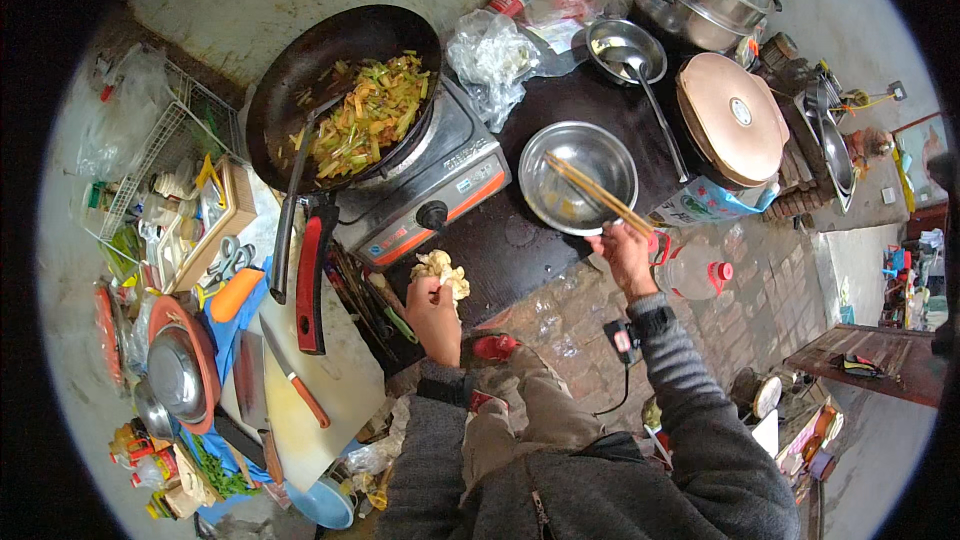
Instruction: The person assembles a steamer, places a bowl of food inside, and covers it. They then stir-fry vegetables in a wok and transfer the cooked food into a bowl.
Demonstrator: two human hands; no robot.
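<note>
My left hand (435,319) grips a crumpled pale yellowish cloth or paper (442,271) at the front edge of the dark table. At the near rim of a shallow steel bowl (536,191), the fingers of my right hand (628,256) are closed on the edge. Wooden chopsticks (592,189) lean across that bowl, their upper ends passing by my right fingers; whether I also hold them is unclear. A little yellowish liquid wets the bowl's bottom. Left of it, a black wok (277,82) of cooked chopped vegetables (375,112) sits on a portable gas stove (435,214).
A metal spatula (289,225) rests in the wok beside its red-and-black handle (311,277). A knife (304,390) and cleaver (250,375) lie on the cutting board (345,382). A ladle (660,112) stands in a smaller bowl (600,34). A pink-lidded pot (724,112) is at right.
</note>
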